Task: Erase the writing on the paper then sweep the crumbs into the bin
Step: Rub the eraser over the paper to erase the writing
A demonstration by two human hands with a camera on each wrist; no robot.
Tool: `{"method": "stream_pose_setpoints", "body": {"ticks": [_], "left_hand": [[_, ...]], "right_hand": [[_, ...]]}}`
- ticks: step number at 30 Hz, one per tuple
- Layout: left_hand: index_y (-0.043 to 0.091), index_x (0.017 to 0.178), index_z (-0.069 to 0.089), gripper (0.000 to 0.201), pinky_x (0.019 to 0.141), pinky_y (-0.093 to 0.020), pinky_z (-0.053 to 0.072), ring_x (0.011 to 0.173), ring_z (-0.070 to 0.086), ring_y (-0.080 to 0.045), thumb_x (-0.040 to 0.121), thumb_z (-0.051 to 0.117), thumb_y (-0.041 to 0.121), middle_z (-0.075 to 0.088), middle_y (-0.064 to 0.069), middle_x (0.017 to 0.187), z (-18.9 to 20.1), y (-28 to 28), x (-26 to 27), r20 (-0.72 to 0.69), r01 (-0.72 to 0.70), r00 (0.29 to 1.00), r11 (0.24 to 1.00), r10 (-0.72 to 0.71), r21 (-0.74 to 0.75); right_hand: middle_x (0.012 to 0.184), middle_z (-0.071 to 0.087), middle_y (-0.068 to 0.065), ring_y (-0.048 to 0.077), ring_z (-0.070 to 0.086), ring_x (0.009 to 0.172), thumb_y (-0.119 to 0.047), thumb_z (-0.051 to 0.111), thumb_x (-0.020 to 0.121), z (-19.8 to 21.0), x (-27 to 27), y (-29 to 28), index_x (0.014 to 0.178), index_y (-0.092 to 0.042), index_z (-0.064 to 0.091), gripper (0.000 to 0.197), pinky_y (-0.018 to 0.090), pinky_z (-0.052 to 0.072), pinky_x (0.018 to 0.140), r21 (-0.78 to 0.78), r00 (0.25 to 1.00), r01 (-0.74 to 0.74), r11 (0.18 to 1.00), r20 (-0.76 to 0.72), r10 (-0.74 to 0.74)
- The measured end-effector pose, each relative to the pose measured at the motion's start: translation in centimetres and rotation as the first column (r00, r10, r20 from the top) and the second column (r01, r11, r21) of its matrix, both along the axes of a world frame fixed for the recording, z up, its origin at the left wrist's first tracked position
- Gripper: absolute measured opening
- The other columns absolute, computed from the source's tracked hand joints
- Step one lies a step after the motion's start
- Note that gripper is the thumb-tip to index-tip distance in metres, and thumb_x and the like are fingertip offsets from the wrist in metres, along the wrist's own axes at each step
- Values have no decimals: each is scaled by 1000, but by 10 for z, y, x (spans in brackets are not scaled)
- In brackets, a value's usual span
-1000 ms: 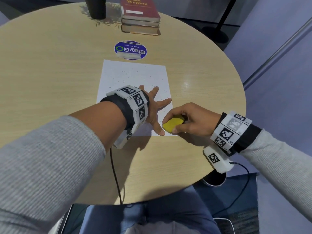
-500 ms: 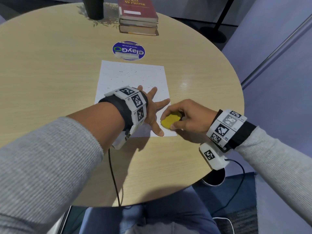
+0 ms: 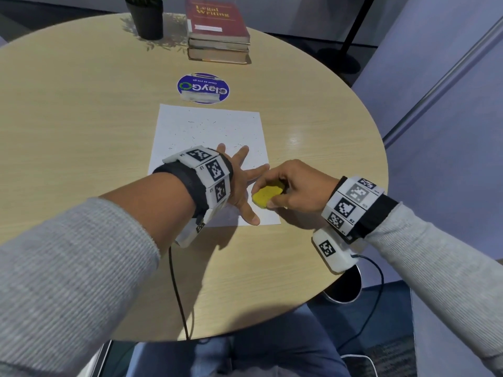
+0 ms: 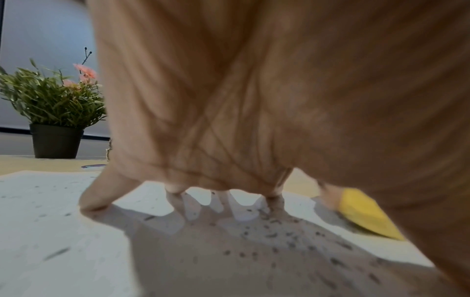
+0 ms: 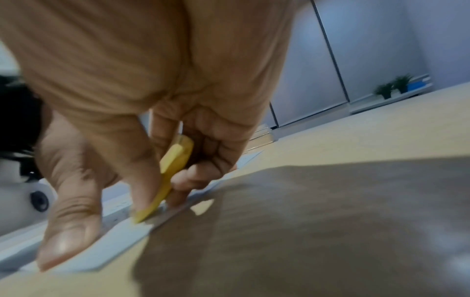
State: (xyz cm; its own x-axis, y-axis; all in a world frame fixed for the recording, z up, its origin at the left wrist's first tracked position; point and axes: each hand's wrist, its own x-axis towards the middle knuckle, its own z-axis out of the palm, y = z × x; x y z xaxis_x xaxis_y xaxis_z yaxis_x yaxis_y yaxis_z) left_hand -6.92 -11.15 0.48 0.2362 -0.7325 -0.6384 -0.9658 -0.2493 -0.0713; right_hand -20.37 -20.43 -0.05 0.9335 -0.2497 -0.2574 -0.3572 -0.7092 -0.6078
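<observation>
My left hand [image 3: 239,183] lies flat on the paper [image 3: 206,131], fingers spread, pinning its near half to the round table [image 3: 81,104]. My right hand [image 3: 296,186] pinches the yellow eraser [image 3: 268,195], tilted, its lower edge on the paper's near right corner. Dark crumbs [image 4: 274,235] are scattered across the sheet. The bin [image 3: 344,292] sits below the table edge, under my right wrist.

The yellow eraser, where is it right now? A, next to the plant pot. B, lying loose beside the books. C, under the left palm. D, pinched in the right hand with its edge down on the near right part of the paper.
D: the right hand pinches the yellow eraser with its lower edge on the paper, while the left hand presses the sheet flat with spread fingers.
</observation>
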Motion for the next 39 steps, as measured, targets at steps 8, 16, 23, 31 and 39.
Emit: {"method": "stream_pose_setpoints", "body": {"ticks": [8,16,23,31,39], "left_hand": [[43,150,-21,119,115,-61,-1,145,-22,-47,71,59,80,-31,-11,159,2,0,-2,13,20,1000,1000,-20,7],[48,148,-23,122,114,-65,4,143,-23,-49,66,61,83,-31,-7,160,0,-1,-1,4,-14,1000,1000,14,23],[46,152,-12,125,113,-63,15,145,-4,-49,62,66,82,-9,-10,163,-1,2,3,-53,-5,999,996,1,-87],[38,155,-13,114,117,-52,2,150,-16,-27,75,60,75,-16,-2,165,23,28,19,-52,-97,995,979,89,-177],[42,154,-14,115,114,-62,3,147,-23,-38,73,59,79,-25,-4,162,11,15,-4,-89,-106,991,991,99,-80]], "right_hand": [[89,71,-5,7,63,80,-8,74,78,-1,-4,-2,102,-22,72,28,25,53,77,59,998,-43,997,-43,45],[87,71,-6,9,66,80,-7,72,79,6,-5,-2,104,-20,72,28,25,54,79,42,986,-118,992,-110,122],[98,69,-6,10,64,92,2,68,81,16,-1,-33,106,-17,68,31,24,49,83,106,971,121,987,194,-140],[86,66,-11,5,60,79,-12,70,82,-3,-4,-10,102,-25,70,24,22,47,71,0,999,46,999,15,-46],[74,70,-3,1,61,65,-8,69,80,0,-11,6,97,-20,71,21,9,42,63,21,999,-18,1000,-46,19]]}}
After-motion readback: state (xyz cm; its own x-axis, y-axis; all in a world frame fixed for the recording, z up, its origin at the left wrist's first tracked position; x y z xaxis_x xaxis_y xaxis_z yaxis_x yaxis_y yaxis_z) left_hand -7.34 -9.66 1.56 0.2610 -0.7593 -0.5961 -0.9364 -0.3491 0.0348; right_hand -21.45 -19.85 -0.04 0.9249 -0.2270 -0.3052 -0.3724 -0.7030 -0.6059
